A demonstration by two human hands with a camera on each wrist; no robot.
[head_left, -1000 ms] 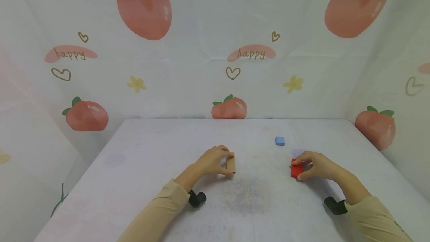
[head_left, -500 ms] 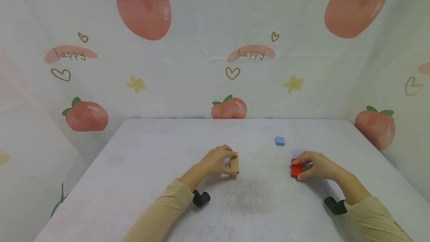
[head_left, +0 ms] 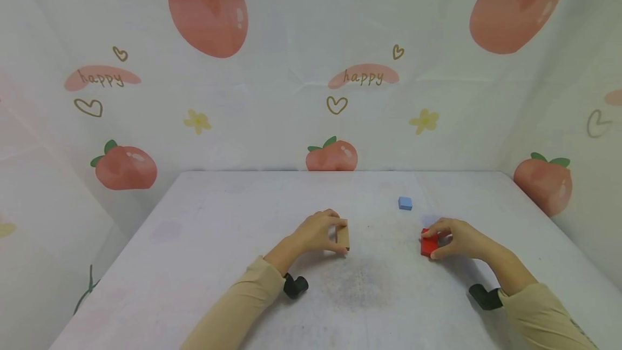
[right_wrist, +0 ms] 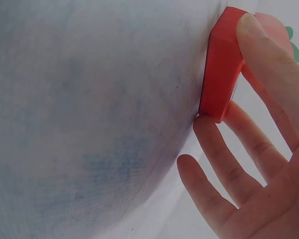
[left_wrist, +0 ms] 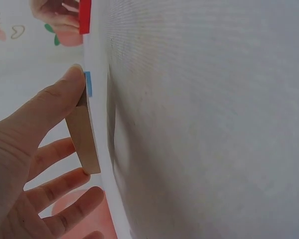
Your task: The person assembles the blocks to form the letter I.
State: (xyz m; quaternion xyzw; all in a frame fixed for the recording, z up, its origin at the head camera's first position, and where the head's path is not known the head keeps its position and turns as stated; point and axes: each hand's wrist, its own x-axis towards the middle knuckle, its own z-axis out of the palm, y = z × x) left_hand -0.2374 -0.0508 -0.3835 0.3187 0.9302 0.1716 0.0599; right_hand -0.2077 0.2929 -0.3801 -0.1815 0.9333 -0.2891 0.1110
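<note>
My left hand [head_left: 316,232] grips a flat tan block [head_left: 343,235], thumb at its near end and fingers at the far end. In the left wrist view the tan block [left_wrist: 83,139] spans from thumb to fingertips, close over the white tabletop. Further right, my right hand [head_left: 461,240] pinches a red block [head_left: 428,245] by its two ends. The right wrist view shows the red block [right_wrist: 221,74] standing at the table surface, thumb on one end and a fingertip at the other. The hands are apart, with bare table between the blocks.
A small blue block [head_left: 405,203] lies further back, between the two hands. The white table [head_left: 233,204] ends at a cloth backdrop [head_left: 272,123] printed with fruit and hearts. Black wrist mounts [head_left: 295,286] hang under both forearms, low over the table.
My left hand has slid a little to the right with the tan block, nearing the red one. The right hand, red block and blue block have stayed in place.
</note>
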